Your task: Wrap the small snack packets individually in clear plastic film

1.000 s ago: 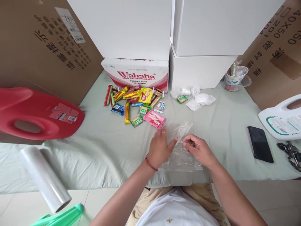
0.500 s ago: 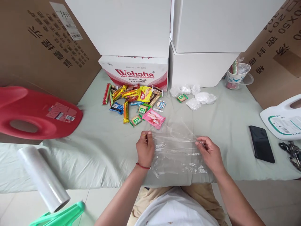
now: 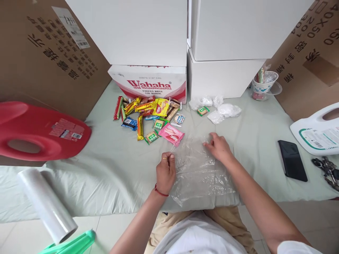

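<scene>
A crinkled sheet of clear plastic film (image 3: 202,176) lies spread on the cloth in front of me; whether it is a single layer or a bag I cannot tell. My left hand (image 3: 166,171) is closed, pinching the film's upper left edge between thumb and fingers. By the upper right part of the film, my right hand (image 3: 218,146) is open, its thumb and fingertips apart. Just beyond the film lies a pink wafer packet (image 3: 171,134). Behind it is a pile of wrapped snacks, with a yellow wafer packet (image 3: 161,107) and green-wrapped biscuits (image 3: 152,137).
Crumpled plastic bundles (image 3: 229,110) and another green-wrapped biscuit (image 3: 203,111) lie by the white boxes (image 3: 225,77). A red jug (image 3: 66,130) and a plastic roll (image 3: 49,208) are at left. A phone (image 3: 292,160), keys (image 3: 328,173), white jug (image 3: 320,130) and paper cup (image 3: 265,84) stand right.
My right hand has let go of the film's right edge and moved up and left, its fingers now apart. My left hand keeps its pinch. The film has slackened.
</scene>
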`<state>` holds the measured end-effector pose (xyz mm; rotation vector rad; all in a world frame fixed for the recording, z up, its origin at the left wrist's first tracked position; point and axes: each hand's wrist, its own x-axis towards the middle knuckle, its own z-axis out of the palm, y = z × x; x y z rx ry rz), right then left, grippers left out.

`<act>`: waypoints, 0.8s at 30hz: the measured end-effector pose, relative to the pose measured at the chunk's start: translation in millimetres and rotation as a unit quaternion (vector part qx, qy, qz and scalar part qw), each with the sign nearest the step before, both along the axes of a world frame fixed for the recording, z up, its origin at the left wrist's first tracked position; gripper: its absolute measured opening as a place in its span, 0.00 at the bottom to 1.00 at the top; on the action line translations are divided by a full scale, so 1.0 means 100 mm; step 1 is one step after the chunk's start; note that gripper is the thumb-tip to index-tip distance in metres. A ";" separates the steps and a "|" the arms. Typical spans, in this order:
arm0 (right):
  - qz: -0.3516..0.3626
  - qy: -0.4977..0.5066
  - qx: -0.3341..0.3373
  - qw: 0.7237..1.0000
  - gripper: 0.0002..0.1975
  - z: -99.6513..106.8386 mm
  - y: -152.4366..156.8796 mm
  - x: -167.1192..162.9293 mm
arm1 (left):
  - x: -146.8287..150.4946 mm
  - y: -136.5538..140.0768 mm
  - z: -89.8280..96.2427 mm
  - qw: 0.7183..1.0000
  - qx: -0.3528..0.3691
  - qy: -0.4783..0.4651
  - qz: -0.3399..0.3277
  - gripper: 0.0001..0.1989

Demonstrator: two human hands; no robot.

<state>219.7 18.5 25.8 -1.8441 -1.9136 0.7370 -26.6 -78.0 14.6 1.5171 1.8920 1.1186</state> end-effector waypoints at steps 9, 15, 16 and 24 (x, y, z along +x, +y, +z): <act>-0.074 0.138 0.054 0.986 0.12 -0.07 0.11 0.00 | -0.38 0.04 -0.03 0.984 0.004 0.039 0.175 0.12; -0.073 0.065 0.151 0.984 0.13 0.05 0.03 -0.06 | -0.16 -0.05 0.46 0.941 0.265 0.210 0.024 0.10; -0.074 0.044 0.190 0.978 0.15 0.09 -0.01 -0.09 | -0.08 -0.03 0.51 0.938 0.259 0.218 -0.076 0.11; 0.185 -0.110 0.204 0.955 0.35 -0.02 -1.05 -0.20 | 0.06 0.13 0.04 0.921 0.014 0.353 -0.163 0.23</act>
